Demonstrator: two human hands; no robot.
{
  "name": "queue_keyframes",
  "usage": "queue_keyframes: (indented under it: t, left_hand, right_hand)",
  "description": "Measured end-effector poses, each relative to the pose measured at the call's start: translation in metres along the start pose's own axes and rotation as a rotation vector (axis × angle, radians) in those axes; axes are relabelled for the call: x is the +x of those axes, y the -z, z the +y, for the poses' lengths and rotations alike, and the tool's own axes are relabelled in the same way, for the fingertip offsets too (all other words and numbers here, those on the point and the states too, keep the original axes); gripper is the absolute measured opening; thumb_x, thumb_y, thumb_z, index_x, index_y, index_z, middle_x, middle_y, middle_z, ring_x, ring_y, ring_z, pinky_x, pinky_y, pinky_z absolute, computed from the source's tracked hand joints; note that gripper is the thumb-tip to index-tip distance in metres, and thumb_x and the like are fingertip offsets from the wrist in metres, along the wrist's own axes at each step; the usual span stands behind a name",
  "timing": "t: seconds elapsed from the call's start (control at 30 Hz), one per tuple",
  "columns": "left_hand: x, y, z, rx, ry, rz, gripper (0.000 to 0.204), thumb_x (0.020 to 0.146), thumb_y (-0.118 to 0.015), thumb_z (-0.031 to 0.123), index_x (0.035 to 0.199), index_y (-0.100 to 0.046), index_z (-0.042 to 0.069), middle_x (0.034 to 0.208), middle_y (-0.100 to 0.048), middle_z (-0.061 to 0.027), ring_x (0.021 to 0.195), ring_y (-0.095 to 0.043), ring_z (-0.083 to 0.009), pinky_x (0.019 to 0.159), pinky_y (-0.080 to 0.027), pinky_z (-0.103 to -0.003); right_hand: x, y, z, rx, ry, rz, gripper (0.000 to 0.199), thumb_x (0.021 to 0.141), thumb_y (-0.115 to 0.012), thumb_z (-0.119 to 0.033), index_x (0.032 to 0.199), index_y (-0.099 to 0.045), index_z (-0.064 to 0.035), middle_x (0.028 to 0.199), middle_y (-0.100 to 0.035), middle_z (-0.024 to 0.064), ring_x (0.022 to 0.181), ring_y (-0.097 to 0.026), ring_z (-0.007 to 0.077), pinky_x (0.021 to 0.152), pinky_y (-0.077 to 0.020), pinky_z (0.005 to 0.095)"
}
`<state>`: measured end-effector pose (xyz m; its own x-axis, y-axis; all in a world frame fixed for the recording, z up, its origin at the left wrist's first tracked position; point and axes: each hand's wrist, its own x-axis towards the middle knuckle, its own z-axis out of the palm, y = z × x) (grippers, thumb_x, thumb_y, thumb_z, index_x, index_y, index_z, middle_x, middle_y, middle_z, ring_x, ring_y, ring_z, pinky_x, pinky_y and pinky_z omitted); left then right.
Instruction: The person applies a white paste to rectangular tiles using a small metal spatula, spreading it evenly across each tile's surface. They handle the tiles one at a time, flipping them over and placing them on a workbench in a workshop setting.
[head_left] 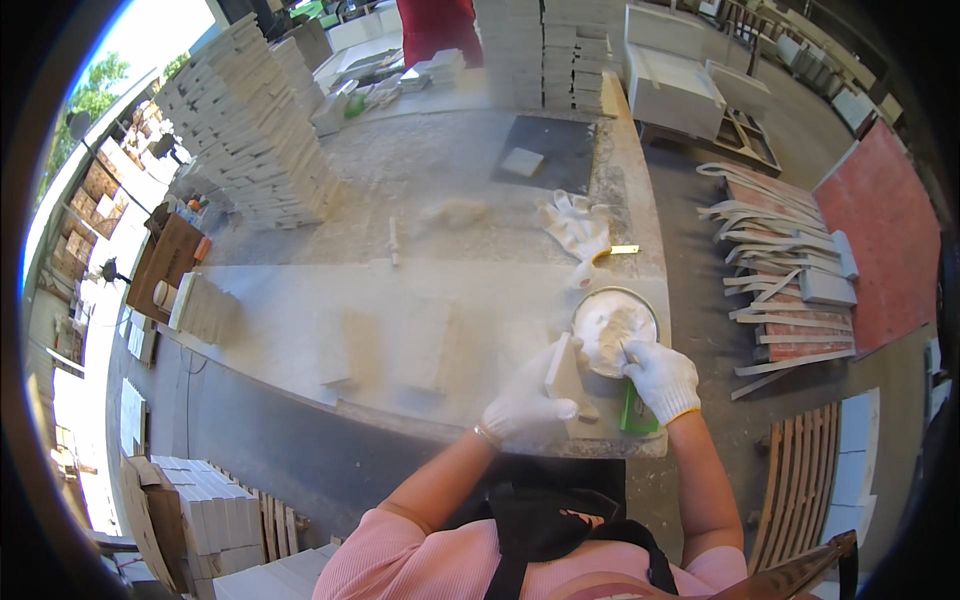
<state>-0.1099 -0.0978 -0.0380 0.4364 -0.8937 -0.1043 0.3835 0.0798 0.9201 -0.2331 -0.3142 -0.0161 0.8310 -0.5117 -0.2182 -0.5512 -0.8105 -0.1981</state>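
Observation:
My left hand point(528, 400), in a white knit glove, grips a small white tile point(564, 372) that stands tilted on its edge. My right hand point(662, 381), gloved the same way, is closed around a thin metal tool point(627, 352), whose kind I cannot make out. The tool's end reaches into a round bowl point(655, 318) of white paste or powder point(606, 322). Below my right hand lies a green object point(637, 413), partly covered by it. Just beyond the bowl are a loose white glove point(577, 225) and a yellow strip point(624, 249).
Several pale tiles point(428, 345) lie on the dusty worktable point(300, 290). Tall tile stacks point(245, 120) stand at its far left and far back. A dark mat point(550, 140) bears one tile. Right of the table are a strap-covered red stack point(785, 260) and a pallet point(797, 480).

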Motion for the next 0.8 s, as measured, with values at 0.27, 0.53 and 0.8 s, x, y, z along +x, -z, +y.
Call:
queue_keyframes:
  t: [0.27, 0.53, 0.8]
  left_hand:
    - [0.001, 0.002, -0.005, 0.07, -0.024, 0.031, 0.11, 0.07, -0.095, 0.032, 0.156, -0.034, -0.001, 0.142, -0.052, -0.0117, 0.132, -0.05, -0.0242, 0.111, -0.042, -0.039]
    - [0.0, 0.014, -0.022, 0.076, -0.052, 0.116, 0.111, 0.066, -0.096, 0.04, 0.153, -0.04, -0.001, 0.134, -0.059, -0.0114, 0.126, -0.055, -0.0216, 0.108, -0.045, -0.036]
    - [0.007, 0.022, -0.035, -0.246, -0.142, 0.092, 0.106, 0.068, -0.094, 0.044, 0.149, -0.041, -0.001, 0.133, -0.058, -0.0148, 0.128, -0.058, -0.0337, 0.106, -0.051, -0.048]
  right_hand:
    - [-0.001, 0.012, 0.005, -0.164, -0.024, 0.079, 0.025, 0.089, -0.071, -0.031, 0.112, -0.072, -0.0216, 0.098, -0.069, 0.0124, 0.093, -0.07, 0.0334, 0.078, -0.0567, 0.0478]
    - [-0.006, 0.022, 0.027, -0.006, -0.003, 0.384, 0.008, 0.088, -0.069, -0.025, 0.089, -0.069, -0.0173, 0.092, -0.064, 0.0076, 0.09, -0.064, 0.0319, 0.076, -0.0525, 0.0458]
    - [-0.013, 0.01, 0.045, 0.485, 0.022, 0.319, 0.019, 0.091, -0.072, -0.017, 0.108, -0.074, -0.0097, 0.095, -0.073, 0.0065, 0.086, -0.069, 0.0222, 0.077, -0.0529, 0.0335]
